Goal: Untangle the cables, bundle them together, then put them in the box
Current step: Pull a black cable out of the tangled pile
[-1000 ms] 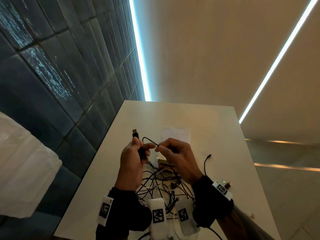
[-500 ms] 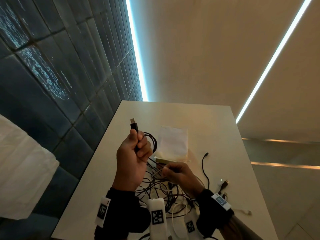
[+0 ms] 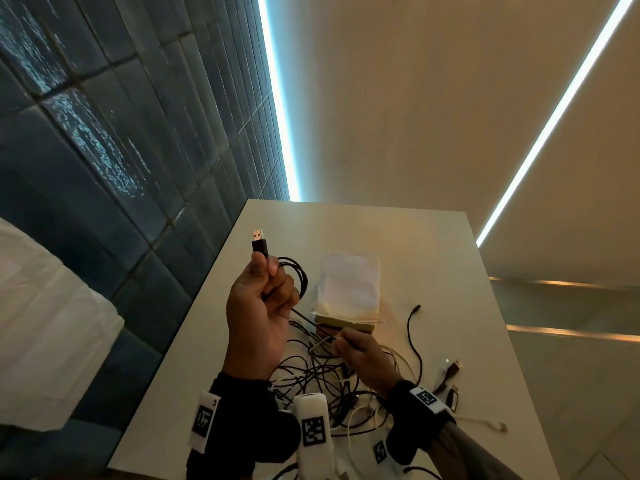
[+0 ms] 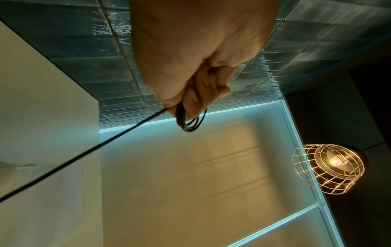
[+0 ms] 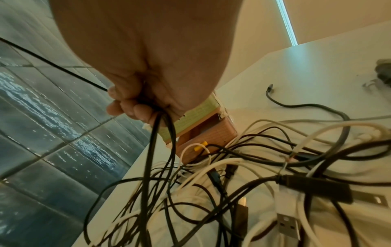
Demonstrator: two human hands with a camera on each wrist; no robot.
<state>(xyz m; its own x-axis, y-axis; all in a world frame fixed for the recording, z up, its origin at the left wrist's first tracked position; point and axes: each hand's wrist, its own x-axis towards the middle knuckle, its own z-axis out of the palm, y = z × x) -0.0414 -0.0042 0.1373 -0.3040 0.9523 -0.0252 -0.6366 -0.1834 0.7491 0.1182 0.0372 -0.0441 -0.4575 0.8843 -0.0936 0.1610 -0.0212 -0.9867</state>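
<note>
Above my right hand [image 3: 360, 358], my left hand [image 3: 259, 306] grips a black cable's [image 3: 301, 278] small coil, plug upward. My right fingers pinch its taut strand over the tangle [image 5: 211, 192], possibly with others. Light, limp cord: hold near snags, draw gently.

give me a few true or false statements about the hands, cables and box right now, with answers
1. The left hand holds coils of a black cable with its USB plug pointing up. True.
2. The right hand rests flat and holds nothing. False: it pinches cable above the tangle.
3. All cables are in the box. False: they lie on the table.
4. White cloth lies on the box. True.
</note>
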